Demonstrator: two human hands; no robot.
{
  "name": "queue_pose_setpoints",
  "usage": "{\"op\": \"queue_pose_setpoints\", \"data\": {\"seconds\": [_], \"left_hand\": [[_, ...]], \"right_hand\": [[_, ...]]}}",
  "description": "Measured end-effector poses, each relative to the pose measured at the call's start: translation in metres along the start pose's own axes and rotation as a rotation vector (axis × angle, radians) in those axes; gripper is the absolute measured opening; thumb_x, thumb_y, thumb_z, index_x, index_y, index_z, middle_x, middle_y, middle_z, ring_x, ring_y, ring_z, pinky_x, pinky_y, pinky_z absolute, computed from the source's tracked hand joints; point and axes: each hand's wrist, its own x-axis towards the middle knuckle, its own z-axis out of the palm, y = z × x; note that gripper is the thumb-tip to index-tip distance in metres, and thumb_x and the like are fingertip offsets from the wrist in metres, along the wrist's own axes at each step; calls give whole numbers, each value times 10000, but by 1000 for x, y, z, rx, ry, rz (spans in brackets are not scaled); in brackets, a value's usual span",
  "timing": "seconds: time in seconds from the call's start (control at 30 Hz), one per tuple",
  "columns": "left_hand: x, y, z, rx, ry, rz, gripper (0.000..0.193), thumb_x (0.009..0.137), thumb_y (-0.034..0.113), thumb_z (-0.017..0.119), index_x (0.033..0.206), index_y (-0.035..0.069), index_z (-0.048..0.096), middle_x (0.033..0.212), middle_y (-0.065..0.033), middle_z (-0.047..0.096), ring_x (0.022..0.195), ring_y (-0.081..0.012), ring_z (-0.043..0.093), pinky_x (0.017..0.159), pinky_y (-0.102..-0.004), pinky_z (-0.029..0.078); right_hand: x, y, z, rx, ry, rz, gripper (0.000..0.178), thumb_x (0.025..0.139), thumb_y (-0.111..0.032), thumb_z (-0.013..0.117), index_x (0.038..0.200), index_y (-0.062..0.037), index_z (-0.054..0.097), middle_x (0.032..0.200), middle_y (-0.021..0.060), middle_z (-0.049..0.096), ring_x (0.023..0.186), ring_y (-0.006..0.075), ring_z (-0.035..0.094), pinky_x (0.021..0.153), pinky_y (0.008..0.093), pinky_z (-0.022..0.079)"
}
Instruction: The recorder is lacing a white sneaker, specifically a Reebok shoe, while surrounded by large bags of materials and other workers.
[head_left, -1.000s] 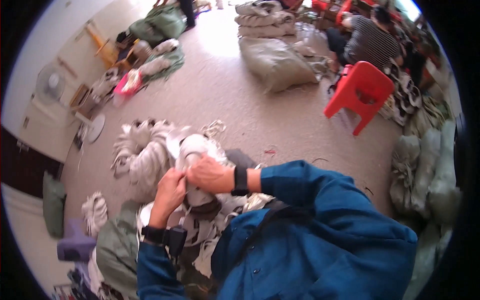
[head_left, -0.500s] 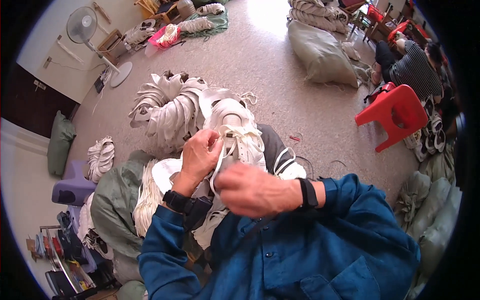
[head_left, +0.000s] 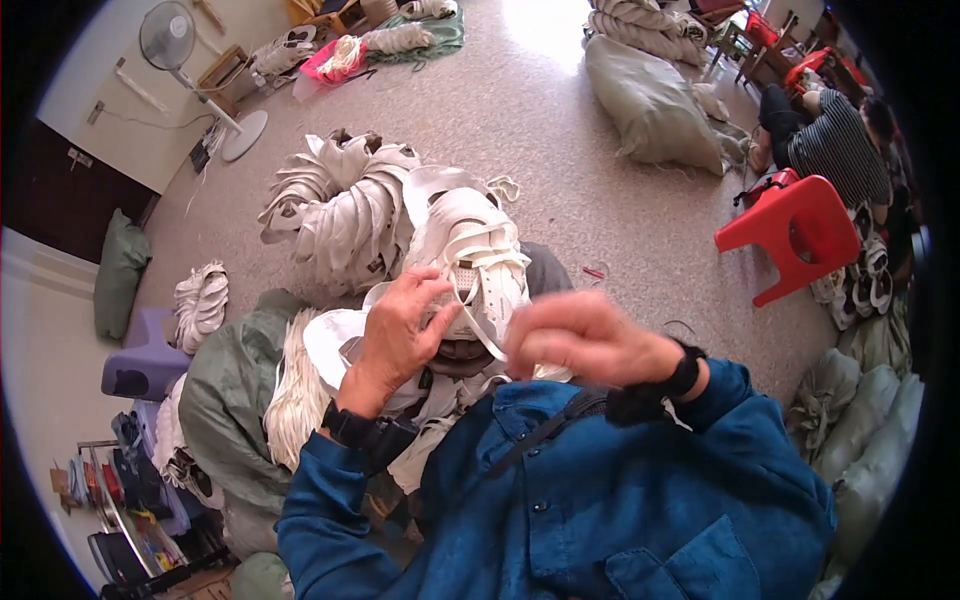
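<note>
A white shoe upper (head_left: 425, 245) with perforated panels lies in front of me, its toe pointing away. Flat cream shoelace (head_left: 480, 238) crosses its front in loose loops. My left hand (head_left: 400, 325) is at the upper's left edge, thumb and forefinger apart beside the lace. To the right of the upper, my right hand (head_left: 590, 338) is closed and slightly blurred. A length of lace runs from the eyelets to its fingertips, which pinch it. The lace's end is hidden by the right hand.
A ring of stacked white uppers (head_left: 345, 215) lies on the floor ahead. A bundle of cream laces (head_left: 295, 395) hangs over green sacking (head_left: 235, 390) at my left. A red stool (head_left: 795, 235) and a seated person (head_left: 840, 145) are at right; a stuffed sack (head_left: 650, 105) lies beyond.
My right hand has moved right, away from the upper, drawing the lace out. My left thumb and forefinger have parted from their pinch. The view has shifted slightly.
</note>
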Motion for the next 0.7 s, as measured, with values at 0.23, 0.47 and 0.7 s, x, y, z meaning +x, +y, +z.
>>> {"op": "queue_pose_setpoints", "data": {"seconds": [0.23, 0.47, 0.7], "left_hand": [[-11, 9, -4, 257, 19, 148, 142, 832, 33, 690, 966, 35, 643, 1011, -126, 641, 929, -329, 628, 846, -414, 508], [-22, 55, -25, -5, 88, -101, 137, 847, -18, 669, 972, 25, 632, 830, -125, 636, 803, -313, 642, 745, -383, 519], [-39, 78, -56, -119, 237, -269, 120, 857, -25, 688, 966, 12, 653, 852, -98, 662, 760, -211, 657, 681, -311, 513]], "right_hand": [[11, 0, -36, -79, 502, -91, 155, 1004, -24, 505, 1129, 44, 567, 917, 101, 667, 870, 162, 660, 844, 295, 529], [43, 46, -5, 136, 331, -80, 111, 972, -6, 575, 1073, 39, 591, 931, 107, 697, 888, 164, 682, 835, 299, 559], [71, 42, 53, -180, 247, -162, 111, 929, -70, 624, 1006, 10, 621, 841, 99, 667, 789, 140, 634, 715, 307, 510]]}}
